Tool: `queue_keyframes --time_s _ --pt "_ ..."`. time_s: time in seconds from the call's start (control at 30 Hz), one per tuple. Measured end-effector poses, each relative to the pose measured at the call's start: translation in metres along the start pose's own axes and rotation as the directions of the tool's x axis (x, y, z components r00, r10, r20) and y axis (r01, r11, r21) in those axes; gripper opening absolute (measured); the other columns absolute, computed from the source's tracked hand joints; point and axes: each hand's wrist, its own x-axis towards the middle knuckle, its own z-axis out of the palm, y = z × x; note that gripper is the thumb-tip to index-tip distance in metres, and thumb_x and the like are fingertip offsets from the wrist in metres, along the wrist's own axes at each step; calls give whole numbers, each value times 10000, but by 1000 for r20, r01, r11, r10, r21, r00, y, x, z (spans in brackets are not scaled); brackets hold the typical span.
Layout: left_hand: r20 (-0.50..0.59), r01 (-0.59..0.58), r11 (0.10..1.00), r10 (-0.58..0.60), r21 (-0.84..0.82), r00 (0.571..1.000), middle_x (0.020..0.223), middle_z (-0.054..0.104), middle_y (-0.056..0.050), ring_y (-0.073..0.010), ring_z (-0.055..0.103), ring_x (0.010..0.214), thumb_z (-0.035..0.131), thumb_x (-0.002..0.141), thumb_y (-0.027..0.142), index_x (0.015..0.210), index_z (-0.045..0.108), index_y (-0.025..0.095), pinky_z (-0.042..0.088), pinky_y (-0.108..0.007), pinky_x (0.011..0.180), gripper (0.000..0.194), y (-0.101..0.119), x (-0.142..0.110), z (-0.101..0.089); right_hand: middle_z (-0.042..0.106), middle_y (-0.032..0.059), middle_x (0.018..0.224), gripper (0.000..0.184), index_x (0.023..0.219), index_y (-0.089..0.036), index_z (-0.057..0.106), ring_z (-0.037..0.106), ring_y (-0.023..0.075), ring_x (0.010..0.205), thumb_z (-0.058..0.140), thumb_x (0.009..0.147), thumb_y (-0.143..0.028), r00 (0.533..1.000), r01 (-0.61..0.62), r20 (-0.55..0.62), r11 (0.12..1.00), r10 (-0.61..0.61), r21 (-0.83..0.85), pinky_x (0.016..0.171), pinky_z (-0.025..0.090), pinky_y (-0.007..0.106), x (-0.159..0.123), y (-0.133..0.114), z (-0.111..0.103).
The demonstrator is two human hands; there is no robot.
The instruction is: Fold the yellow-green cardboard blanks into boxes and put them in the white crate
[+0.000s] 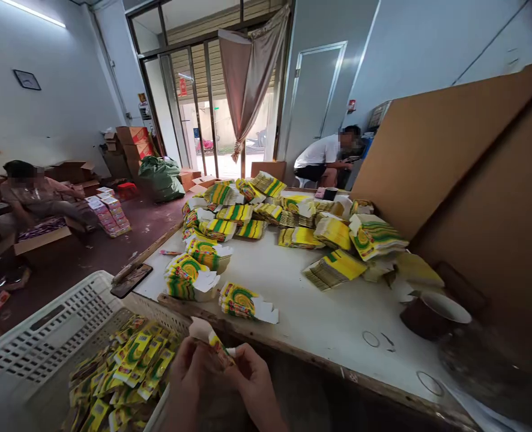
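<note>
Your left hand (pixel 187 371) and right hand (pixel 253 377) gripping one yellow carton (pixel 220 347), near edge of the surface (pixel 293 300) beyond, open stretch mid-surface, white crate (pixel 99 277) at left.

Our left hand (pixel 188 369) and right hand (pixel 251 375) grip one small yellow carton (pixel 221 350) near the tabletop (pixel 288 312).

Its white flap (pixel 200 329) stands open toward our left. Beside us, a white plastic crate (pixel 74 327) holds a heap of yellow-and-green sachets (pixel 135 354). Across the white surface we see stacks of flattened yellow cartons (pixel 335 268), with a phone (pixel 132 281) at the left edge and a dark brown mug (pixel 423 321) at the right. Beyond, a person in a white shirt (pixel 319 151) bends forward; another person (pixel 36 195) sits at far left.
</note>
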Motion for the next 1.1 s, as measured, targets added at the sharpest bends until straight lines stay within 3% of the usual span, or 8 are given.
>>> queue_keyframes --time_s 0.13,0.23,0.33,0.47,0.6,0.73,0.87,1.1 --pt "61 14 999 -17 48 998 655 702 -21 -186 642 608 824 581 593 677 666 171 542 -254 580 461 9 14 -9 448 -59 562 299 582 -199 520 366 113 562 723 709 -378 996 46 -66 991 -54 -129 547 306 242 6 3 -11" --pt "125 -116 989 104 94 987 1098 746 -90 -317 688 1017 732 640 687 1080 691 226 582 -369 822 638 18 28 -26 581 -20 637 231 626 -207 624 496 154 624 698 780 -362 966 189 -102 915 -239 -356 591 381 263 10 -3 -25" --pt "321 -304 906 206 294 924 1380 609 -102 -391 520 1300 811 531 648 1296 593 266 455 -485 1068 883 24 35 -41 712 11 775 170 730 -269 718 596 199 776 635 877 -289 879 432 122 662 -461 -612 750 452 329 9 -16 -35" --pt "581 -405 731 15 549 814 1316 657 -83 -391 582 1227 872 503 366 1222 653 266 479 -473 1043 758 21 28 -37 763 -61 867 229 895 -408 732 649 180 916 583 934 -238 768 630 426 441 -479 -639 1106 316 455 1 -21 -36" --pt "616 -368 699 -132 613 777 1051 760 -25 -294 713 948 717 716 360 1126 661 270 580 -339 804 424 10 14 -25 525 17 1469 601 1394 -378 511 402 297 1398 705 827 -329 867 461 97 711 -489 -531 1195 209 505 -8 -5 -34" --pt "623 -363 699 -150 616 768 1016 768 -40 -284 732 889 715 713 415 1221 587 265 583 -307 746 545 2 1 -20 490 94 1495 719 1458 -244 450 355 315 1435 669 830 -517 991 73 -104 995 -79 -65 1164 301 472 -12 9 -28" --pt "619 -400 715 -59 574 783 1257 691 -75 -303 685 1096 708 685 337 1378 473 266 562 -342 897 734 -5 -10 -15 693 92 1245 684 1333 -237 589 589 313 1238 743 753 -566 959 -279 132 905 249 320 1053 427 462 -11 9 -18" --pt "714 -444 731 -85 518 695 1287 651 -88 -283 667 1112 682 668 218 1264 532 252 556 -328 907 615 3 -10 -9 694 106 1253 734 1253 -196 638 577 298 1250 771 682 -639 970 -241 73 932 230 269 1099 376 438 -11 9 -22"
